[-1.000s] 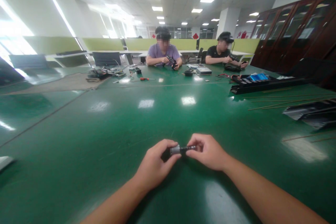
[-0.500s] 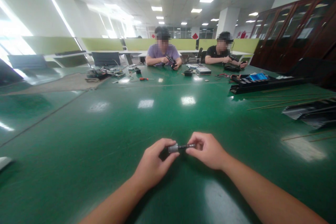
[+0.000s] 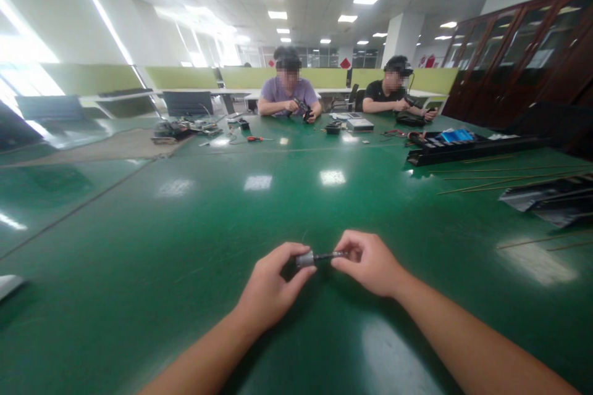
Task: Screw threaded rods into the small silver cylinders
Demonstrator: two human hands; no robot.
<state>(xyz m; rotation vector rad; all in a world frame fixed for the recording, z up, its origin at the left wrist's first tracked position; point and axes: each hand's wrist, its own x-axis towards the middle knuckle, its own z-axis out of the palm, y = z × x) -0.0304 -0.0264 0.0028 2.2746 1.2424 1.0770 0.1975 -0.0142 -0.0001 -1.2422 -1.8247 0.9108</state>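
Both of my hands hold one small part just above the green table. My left hand pinches its silver cylindrical end between thumb and fingers. My right hand pinches the thin dark shaft that sticks out of that cylinder to the right. The part lies level between the two hands. Fingers hide both ends of it.
Two people sit at the far side with tools and small parts around them. A red-handled screwdriver lies near them. A long black tray with a blue pack, thin rods and dark sheets lie at the right.
Both hands have drifted slightly away from me with the part still held between them. The grip looks the same.
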